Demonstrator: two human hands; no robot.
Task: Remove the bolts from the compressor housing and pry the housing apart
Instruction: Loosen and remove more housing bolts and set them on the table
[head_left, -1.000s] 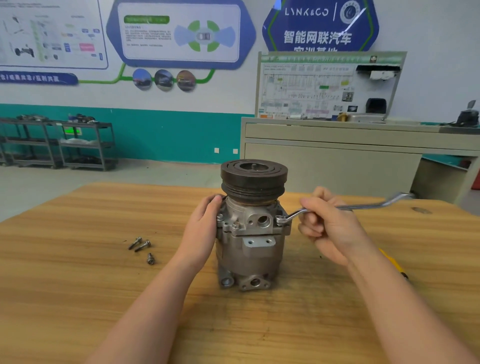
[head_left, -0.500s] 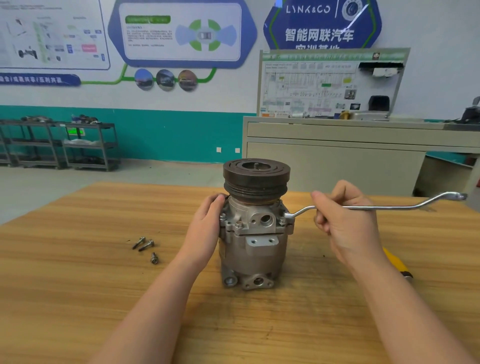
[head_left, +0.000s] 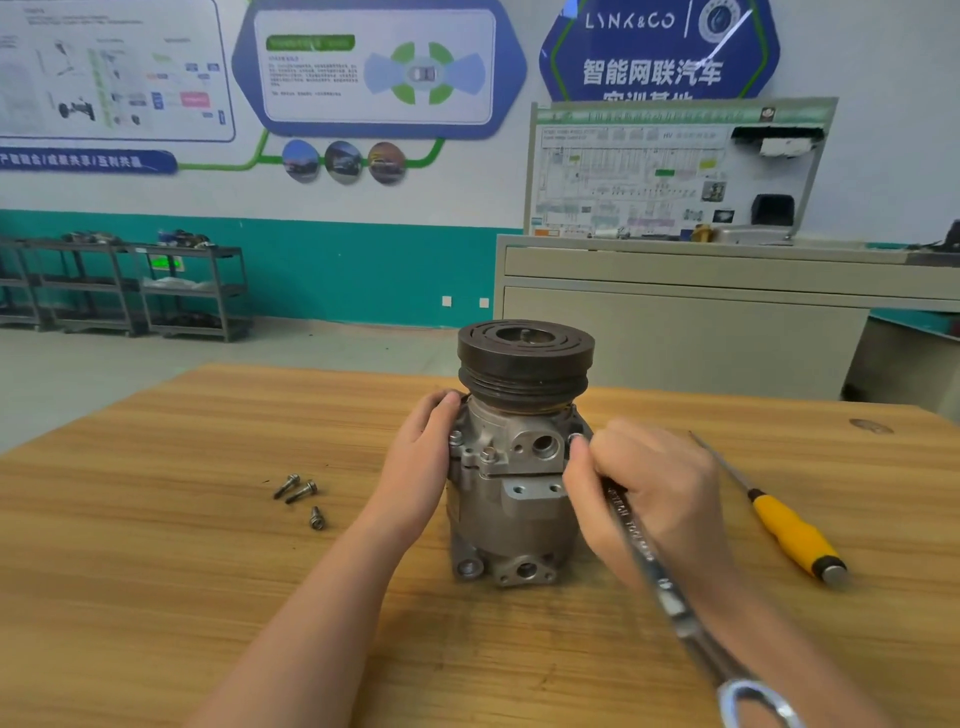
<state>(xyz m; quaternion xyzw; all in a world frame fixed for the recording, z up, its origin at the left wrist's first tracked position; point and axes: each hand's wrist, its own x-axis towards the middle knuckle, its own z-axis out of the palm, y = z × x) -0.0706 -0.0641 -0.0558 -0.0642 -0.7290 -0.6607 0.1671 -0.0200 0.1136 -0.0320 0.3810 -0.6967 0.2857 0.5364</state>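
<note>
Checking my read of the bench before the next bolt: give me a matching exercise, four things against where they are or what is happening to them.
Things:
1. compressor
2. wrench
3. screwdriver
4. loose bolts

Places or states:
A. lying on the table left of the housing
B. gripped in the right hand, handle pointing toward the camera
C. standing upright, steadied by the left hand
D. lying untouched on the table, far right

Pairs: 1-C, 2-B, 3-D, 4-A

The wrench (head_left: 654, 566) is motion-blurred, its near ring cut off by the bottom edge.
</note>
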